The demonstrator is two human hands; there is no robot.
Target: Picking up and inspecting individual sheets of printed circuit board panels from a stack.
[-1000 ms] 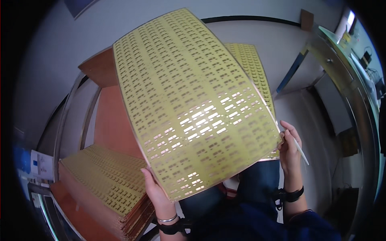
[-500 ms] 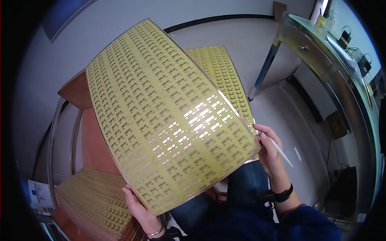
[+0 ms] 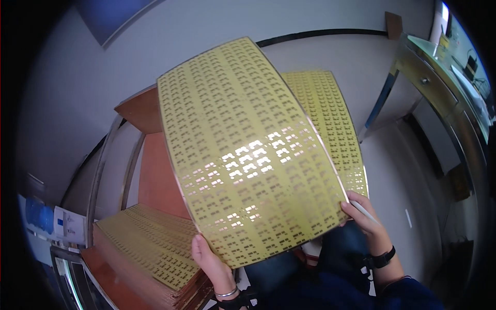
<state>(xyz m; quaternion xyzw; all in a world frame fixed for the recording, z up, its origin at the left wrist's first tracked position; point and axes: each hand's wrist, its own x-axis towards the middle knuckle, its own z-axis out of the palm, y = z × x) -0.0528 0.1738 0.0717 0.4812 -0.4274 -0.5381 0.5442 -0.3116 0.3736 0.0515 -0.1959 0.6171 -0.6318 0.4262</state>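
Observation:
I hold up a large yellow-green circuit board panel with rows of small copper pads, tilted in front of me. My left hand is closed on its lower left edge, the thumb on the front face. At the lower right edge my right hand grips the panel, and a slim white pen-like stick lies in the same hand. Part of the right fingers is hidden behind the panel. Behind it, to the right, a second similar panel shows, partly covered.
A thick stack of similar panels lies at the lower left, beside a metal frame with reddish-brown boards. On the right stands a metal desk with drawers. A blue water jug is at the far left.
The whole scene has shifted right in the picture. The panel is tilted differently, and the bright reflection has moved across its pads. Both hands keep their hold on its edges.

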